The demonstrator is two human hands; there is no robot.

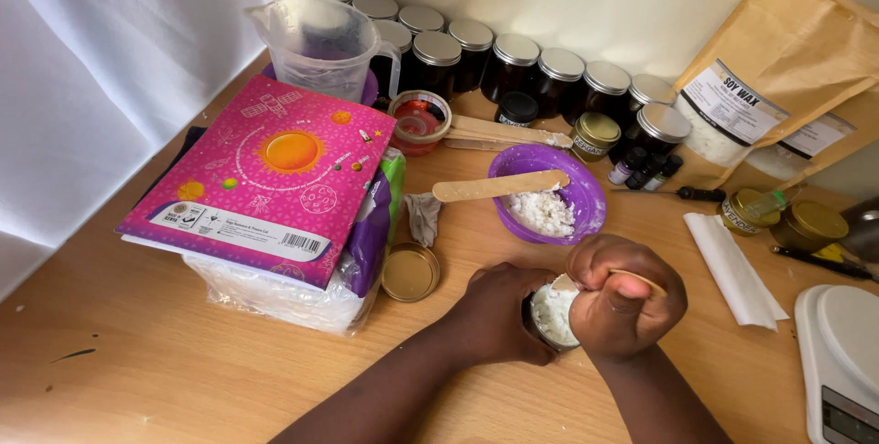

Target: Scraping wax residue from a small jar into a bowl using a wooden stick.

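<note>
Head view: right hand (625,297) fisted around wooden stick (638,279), left hand (499,311) gripping tin (553,314).

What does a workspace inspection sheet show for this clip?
Surface: wooden table, dark marks at its left.
Job's things: small jar of white flakes; purple bowl of flakes with a wooden stick across it.
Clutter: pink book, measuring jug, dark jars, gold lid, scale, paper bags.
Hands: left hand grips the jar; right hand fisted on a stick.
Cables: nothing seen.
Surroundings: white curtain, wall.
</note>
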